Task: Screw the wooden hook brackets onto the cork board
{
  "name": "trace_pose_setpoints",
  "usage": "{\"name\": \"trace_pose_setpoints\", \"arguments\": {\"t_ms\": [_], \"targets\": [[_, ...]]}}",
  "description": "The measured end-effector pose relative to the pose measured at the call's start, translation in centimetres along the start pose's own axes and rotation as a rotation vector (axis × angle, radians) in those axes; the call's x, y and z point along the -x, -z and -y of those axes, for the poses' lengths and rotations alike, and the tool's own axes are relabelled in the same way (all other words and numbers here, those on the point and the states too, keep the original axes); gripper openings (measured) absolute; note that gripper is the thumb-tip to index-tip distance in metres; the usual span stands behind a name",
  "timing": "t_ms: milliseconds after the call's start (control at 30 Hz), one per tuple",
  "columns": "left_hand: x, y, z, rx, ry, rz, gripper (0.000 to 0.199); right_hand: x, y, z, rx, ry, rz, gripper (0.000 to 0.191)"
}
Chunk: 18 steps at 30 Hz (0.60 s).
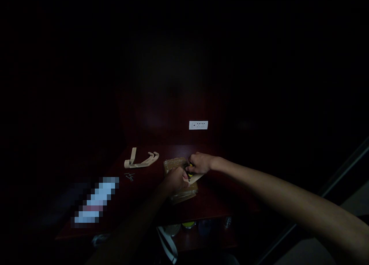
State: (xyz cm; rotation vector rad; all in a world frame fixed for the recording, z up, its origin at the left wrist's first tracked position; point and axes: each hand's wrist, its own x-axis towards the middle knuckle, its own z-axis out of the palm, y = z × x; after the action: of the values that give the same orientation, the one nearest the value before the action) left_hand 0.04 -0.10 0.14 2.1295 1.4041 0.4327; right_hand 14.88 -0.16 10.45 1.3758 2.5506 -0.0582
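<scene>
Pale strip (197, 178) in left hand (175, 178), yellow-black tool (190, 174) above, in right hand (201, 163)

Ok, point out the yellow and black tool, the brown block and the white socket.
Yellow and black tool (190, 174): head view, lower yellow part.
Brown block (175, 163): head view, far part of its top.
White socket (198, 125): head view, middle of its plate.

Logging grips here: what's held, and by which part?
Right hand: a yellow-black tool, apparently by its handle; left hand: a pale strip, near one end.
</scene>
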Motion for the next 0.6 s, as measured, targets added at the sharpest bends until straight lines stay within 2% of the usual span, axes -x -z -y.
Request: {"name": "trace_pose_setpoints", "arguments": {"t_ms": [133, 200, 400, 467, 600], "targets": [[0.3, 0.3, -0.6, -0.012, 0.017, -0.011, 0.023, 0.8, 0.3, 0.7, -0.076, -0.211, 0.03, 0.044], [0.4, 0.5, -0.8, -0.003, 0.023, -0.014, 0.022, 1.2, 0.6, 1.0, -0.073, -0.245, 0.011, 0.045], [0.3, 0.5, -0.8, -0.003, 0.014, 0.004, 0.018, 2.3, 1.7, 0.9, -0.065, -0.043, 0.096, 0.053], [0.2, 0.3, -0.5, 0.007, 0.006, -0.005, 0.019, 2.5, 1.7, 0.6, -0.051, 0.003, 0.106, 0.048], [0.0, 0.0, 0.1, 0.014, -0.012, -0.035, 0.022, 2.6, 1.3, -0.1, -0.016, 0.07, 0.043, 0.032]]}}
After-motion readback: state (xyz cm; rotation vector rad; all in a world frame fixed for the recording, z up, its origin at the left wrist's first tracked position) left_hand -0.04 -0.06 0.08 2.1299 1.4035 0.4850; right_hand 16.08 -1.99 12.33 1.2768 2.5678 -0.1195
